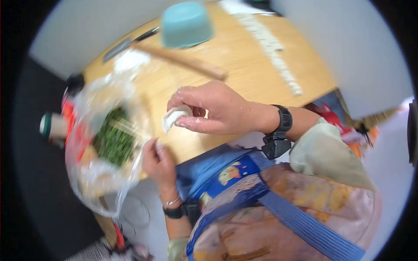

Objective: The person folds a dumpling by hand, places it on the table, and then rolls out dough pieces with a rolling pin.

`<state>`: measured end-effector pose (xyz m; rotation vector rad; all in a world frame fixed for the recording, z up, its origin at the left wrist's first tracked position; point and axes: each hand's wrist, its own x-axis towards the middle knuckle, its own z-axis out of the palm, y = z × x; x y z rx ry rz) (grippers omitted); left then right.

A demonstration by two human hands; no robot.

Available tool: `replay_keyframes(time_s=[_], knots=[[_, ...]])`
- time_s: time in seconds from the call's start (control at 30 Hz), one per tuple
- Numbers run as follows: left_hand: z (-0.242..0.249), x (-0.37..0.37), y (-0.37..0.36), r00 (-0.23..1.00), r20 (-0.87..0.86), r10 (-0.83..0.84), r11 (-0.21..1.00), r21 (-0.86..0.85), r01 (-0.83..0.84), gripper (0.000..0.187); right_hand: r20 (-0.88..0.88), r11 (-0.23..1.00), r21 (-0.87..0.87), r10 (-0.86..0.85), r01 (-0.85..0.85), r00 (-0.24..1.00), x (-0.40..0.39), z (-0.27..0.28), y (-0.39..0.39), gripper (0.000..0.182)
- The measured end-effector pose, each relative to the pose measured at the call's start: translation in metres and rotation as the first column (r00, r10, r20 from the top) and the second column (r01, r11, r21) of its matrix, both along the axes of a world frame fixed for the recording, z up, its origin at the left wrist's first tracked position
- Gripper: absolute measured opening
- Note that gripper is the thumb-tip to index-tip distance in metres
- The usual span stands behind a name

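Observation:
Between the thumb and fingers of my right hand [213,108] is a white, half-moon dumpling [175,118], held above the table's front part. Flour marks those fingers. My left hand [159,163] is lower, its fingers curled beside the rim of a clear plastic bag [119,202]. Chopped green filling [111,141] lies in the bag. Pale chopsticks [128,129] rest across the greens and run toward my left fingers; whether those fingers grip the chopsticks or the bag's edge is hard to see.
A wooden rolling pin [183,61] lies beyond my right hand, near an upturned teal bowl [186,25]. A knife [117,50] and white flour [130,60] are at the back left. Small white dough pieces [272,50] form a long line on the right.

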<state>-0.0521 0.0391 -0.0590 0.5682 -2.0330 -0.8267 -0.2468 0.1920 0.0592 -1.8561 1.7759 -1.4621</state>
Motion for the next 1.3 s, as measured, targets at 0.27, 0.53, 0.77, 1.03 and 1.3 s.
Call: replay_keyframes(time_s=[0.27,0.53,0.77,1.03,1.3], knots=[[-0.004,0.002,-0.001,0.996,0.037,-0.075,0.981,0.182,0.067,0.015,-0.141,0.628,0.105,-0.758,0.771,0.637,-0.123,-0.022,0.173,0.027],[-0.006,-0.003,-0.004,0.995,0.075,-0.06,0.996,0.064,0.055,0.012,-0.115,0.583,0.201,-0.784,0.787,0.61,-0.218,-0.08,0.225,0.023],[-0.001,-0.003,-0.002,0.988,0.15,-0.036,0.998,0.051,0.029,0.014,-0.25,0.507,0.189,-0.803,0.841,0.541,-0.219,-0.088,0.21,0.026],[0.001,-0.004,0.001,0.99,0.139,-0.023,1.0,0.013,0.021,0.015,-0.262,0.505,0.22,-0.793,0.835,0.549,-0.222,-0.088,0.213,0.023],[0.002,-0.005,0.002,0.987,0.158,-0.008,1.0,-0.008,0.009,0.016,-0.229,0.518,0.183,-0.804,0.836,0.549,-0.224,-0.092,0.212,0.018]])
